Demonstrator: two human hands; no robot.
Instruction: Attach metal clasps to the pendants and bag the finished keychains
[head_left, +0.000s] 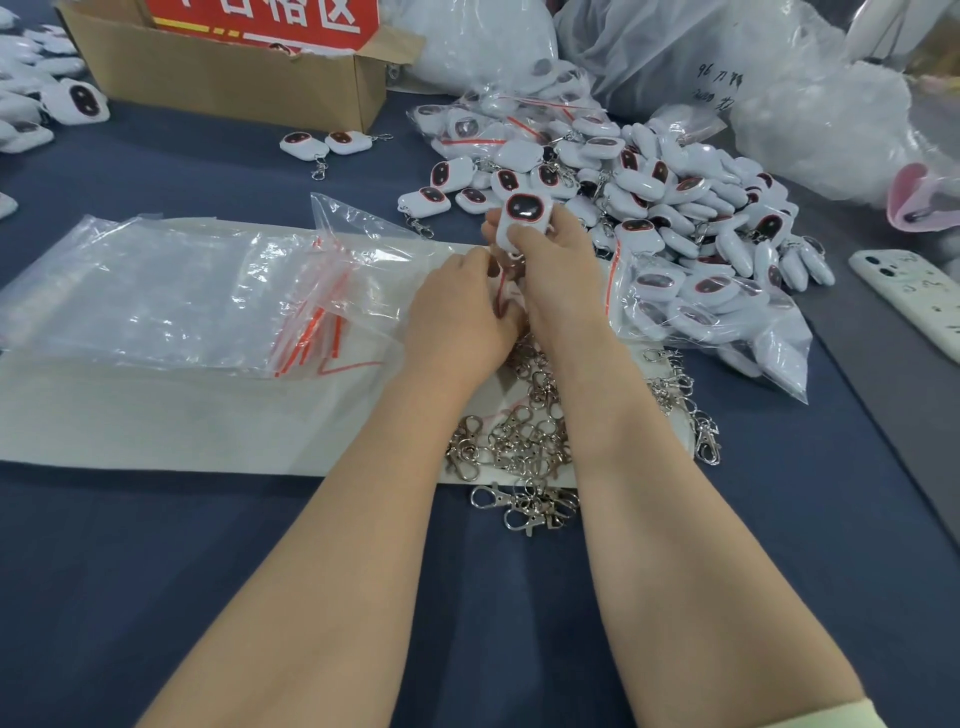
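Zip bags (171, 296) lie stacked left, bare desk (156, 597) open along the near edge. The left hand (457, 317) curls (its hold hidden) against the right hand (556, 275), which pinches a pendant (522, 218) above loose clasps (519, 447); a pendant heap (685, 208) crowds the right.

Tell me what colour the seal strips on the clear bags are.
Red; the seal strips show best in the head view.

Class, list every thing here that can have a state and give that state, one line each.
Right hand: holds pendant, dark face up.
Left hand: pinches small bag.
Cardboard box: flaps open.
Empty bags: stacked flat.
Clasps: loose heap.
Pendant pile: some bagged, some loose.
Phone: face down.
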